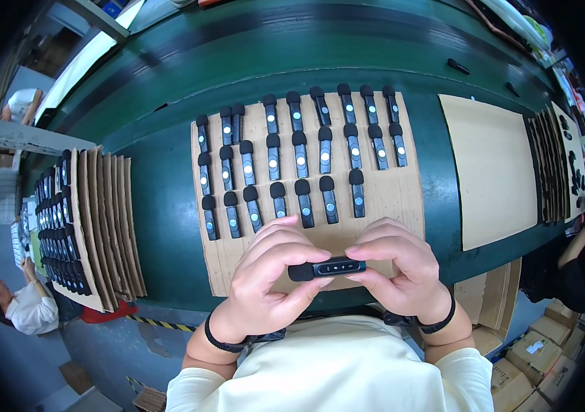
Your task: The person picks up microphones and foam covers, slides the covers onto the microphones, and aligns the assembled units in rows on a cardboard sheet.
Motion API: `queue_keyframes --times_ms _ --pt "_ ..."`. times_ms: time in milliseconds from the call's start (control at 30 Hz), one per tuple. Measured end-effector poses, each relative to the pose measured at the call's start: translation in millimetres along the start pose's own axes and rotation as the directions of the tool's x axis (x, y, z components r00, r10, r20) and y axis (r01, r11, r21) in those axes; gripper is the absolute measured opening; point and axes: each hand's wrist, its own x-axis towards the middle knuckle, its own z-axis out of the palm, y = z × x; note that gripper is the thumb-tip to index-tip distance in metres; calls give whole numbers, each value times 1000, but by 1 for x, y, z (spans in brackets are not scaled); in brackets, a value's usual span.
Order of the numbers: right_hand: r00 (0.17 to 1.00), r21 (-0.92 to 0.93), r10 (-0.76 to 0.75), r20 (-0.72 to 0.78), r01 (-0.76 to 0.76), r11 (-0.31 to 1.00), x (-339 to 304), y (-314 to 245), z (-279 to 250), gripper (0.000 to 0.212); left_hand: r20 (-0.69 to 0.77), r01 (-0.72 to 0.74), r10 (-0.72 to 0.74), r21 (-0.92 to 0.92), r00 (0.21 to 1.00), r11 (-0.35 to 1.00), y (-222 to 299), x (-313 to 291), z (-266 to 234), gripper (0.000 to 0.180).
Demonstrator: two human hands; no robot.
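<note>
Between both hands I hold one small black clip-on microphone (337,267) with a dark foam tip. My left hand (275,264) pinches it near the foam end, and my right hand (395,263) pinches the opposite end. Small marks show along its upward face. Just beyond my hands lies a cardboard sheet (388,199), carrying rows of similar black microphones (300,159). Most of them bear a round pale or bluish spot, and their foam tips point away from me. The front row stops short of the sheet's right side.
Stacked cardboard sheets with microphones (103,220) stand at the left. To the right lie a bare cardboard sheet (495,178) and another layered stack (546,165). Two loose black pieces rest on the green table (375,55) at far right. Another person (28,302) sits at far left; cartons (536,353) fill the lower right.
</note>
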Motion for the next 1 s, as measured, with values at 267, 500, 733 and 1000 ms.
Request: queue_keyframes --times_ms 267,500,733,1000 --pt "1000 18 5 2 -5 1000 0 1 1 24 14 7 -7 0 1000 1000 -2 0 -1 30" --pt "998 20 -55 34 54 998 0 8 2 25 47 39 -39 4 998 999 1 5 1 28" --pt "999 123 34 16 -36 992 0 3 3 29 90 -9 5 40 996 999 -2 5 2 28" --pt "998 -61 -30 46 32 998 1 2 4 27 119 0 -16 133 993 991 -6 5 6 30"
